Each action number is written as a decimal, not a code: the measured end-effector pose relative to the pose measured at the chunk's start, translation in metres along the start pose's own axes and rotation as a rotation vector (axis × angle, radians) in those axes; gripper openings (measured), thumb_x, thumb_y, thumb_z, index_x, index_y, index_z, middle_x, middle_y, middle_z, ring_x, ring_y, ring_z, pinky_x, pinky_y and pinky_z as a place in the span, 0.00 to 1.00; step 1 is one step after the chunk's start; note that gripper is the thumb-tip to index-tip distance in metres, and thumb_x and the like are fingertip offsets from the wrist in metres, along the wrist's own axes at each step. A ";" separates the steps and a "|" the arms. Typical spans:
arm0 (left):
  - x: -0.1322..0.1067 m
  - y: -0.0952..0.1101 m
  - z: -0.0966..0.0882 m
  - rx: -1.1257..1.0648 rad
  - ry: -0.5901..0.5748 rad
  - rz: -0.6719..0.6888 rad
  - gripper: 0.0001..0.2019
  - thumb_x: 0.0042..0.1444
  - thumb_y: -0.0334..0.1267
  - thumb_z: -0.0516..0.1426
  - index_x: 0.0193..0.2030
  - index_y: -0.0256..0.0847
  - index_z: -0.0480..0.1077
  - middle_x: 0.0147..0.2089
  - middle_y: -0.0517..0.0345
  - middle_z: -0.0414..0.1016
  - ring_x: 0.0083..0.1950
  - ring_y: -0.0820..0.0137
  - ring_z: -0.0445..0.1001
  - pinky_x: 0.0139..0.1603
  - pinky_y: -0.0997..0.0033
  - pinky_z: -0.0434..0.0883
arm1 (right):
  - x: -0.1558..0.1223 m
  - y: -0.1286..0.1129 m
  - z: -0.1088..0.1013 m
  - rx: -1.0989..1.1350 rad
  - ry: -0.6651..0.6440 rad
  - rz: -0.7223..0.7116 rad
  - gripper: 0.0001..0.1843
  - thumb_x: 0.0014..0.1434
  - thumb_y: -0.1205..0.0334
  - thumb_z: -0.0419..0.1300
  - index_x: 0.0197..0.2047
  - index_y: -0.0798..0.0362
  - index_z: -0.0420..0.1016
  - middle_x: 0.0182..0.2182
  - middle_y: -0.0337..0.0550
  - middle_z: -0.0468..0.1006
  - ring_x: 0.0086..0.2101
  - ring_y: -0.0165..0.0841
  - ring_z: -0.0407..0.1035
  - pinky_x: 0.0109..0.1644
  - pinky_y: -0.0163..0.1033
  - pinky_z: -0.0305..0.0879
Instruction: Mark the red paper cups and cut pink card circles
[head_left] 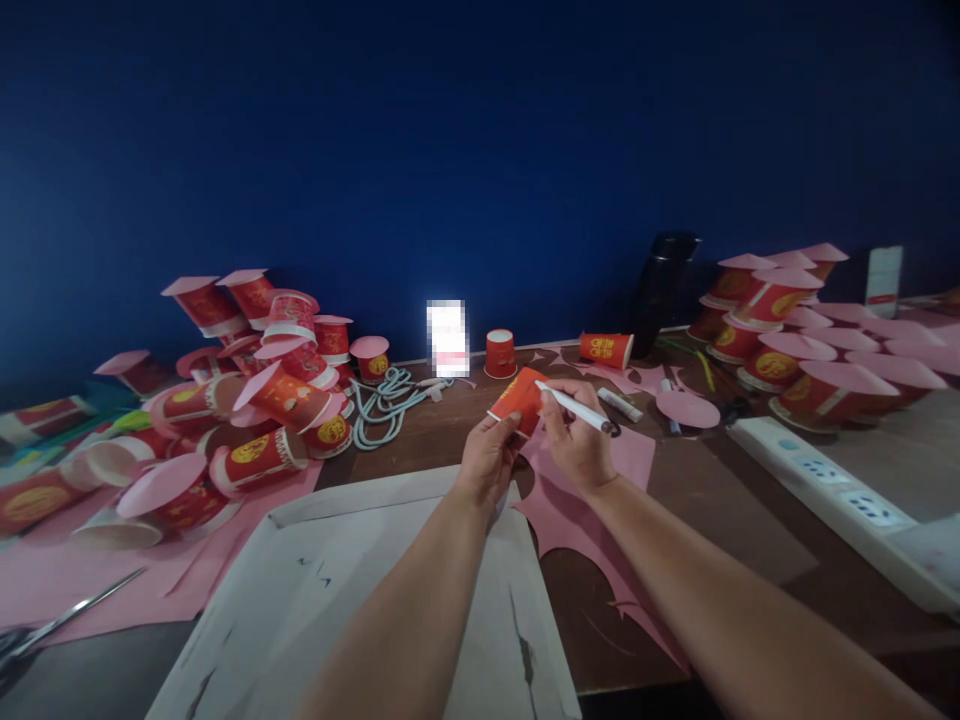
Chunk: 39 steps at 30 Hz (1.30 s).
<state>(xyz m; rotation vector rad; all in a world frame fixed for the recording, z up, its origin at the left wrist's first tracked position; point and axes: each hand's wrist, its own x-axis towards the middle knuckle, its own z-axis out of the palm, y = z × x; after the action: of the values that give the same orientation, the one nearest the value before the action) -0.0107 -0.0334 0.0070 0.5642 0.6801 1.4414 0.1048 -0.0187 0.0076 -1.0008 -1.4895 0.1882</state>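
Head view: before a dark blue wall (480, 150), a brown tabletop (705, 490) carries its goods mostly at the sides, perhaps to keep them within reach. Nearest lies a shallow white tray (330, 550), dark marks on its floor, under the left forearm (412, 590); beside it spreads a pink sheet (562, 530) with scalloped edges. At left, a cup pile (262, 452) tumbles every way; at right, a cup stack (776, 300) looks neater, apparently mouth down, with pink discs (847, 378) capping it. Most insides are hidden, so contents cannot be told. A white power strip (780, 440) runs along the right, and a black bottle (664, 290) stands near the wall. At centre, by the tray's far edge, the left hand (486, 460) grips a tilted red paper cup (523, 395), seemingly to steady it. The right hand (579, 435) pinches a white pen (577, 408) as for writing, probably for fine control; its tip is at the cup, though whether it touches is unclear.
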 end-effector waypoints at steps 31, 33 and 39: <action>0.005 -0.002 -0.004 -0.058 0.039 0.011 0.12 0.43 0.32 0.66 0.36 0.35 0.75 0.36 0.56 0.79 0.34 0.76 0.75 0.40 0.76 0.69 | -0.003 -0.003 0.001 0.001 -0.020 0.071 0.10 0.62 0.55 0.55 0.44 0.51 0.68 0.33 0.41 0.73 0.29 0.31 0.68 0.35 0.39 0.67; 0.005 -0.002 -0.004 -0.052 0.033 0.019 0.12 0.43 0.32 0.66 0.37 0.35 0.75 0.37 0.55 0.79 0.35 0.75 0.75 0.41 0.75 0.69 | -0.003 -0.003 0.000 0.004 -0.014 0.061 0.10 0.62 0.56 0.55 0.43 0.51 0.69 0.33 0.41 0.73 0.29 0.30 0.67 0.35 0.39 0.67; 0.002 -0.005 0.002 -0.003 0.048 0.096 0.13 0.41 0.34 0.66 0.35 0.35 0.76 0.35 0.54 0.79 0.34 0.75 0.75 0.42 0.73 0.69 | -0.002 -0.003 0.000 0.046 0.001 0.075 0.09 0.61 0.57 0.56 0.43 0.51 0.68 0.30 0.39 0.72 0.27 0.29 0.65 0.35 0.39 0.66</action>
<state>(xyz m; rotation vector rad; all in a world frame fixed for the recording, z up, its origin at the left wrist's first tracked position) -0.0057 -0.0312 0.0045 0.5682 0.6964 1.5490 0.1030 -0.0218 0.0084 -1.0203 -1.4411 0.2749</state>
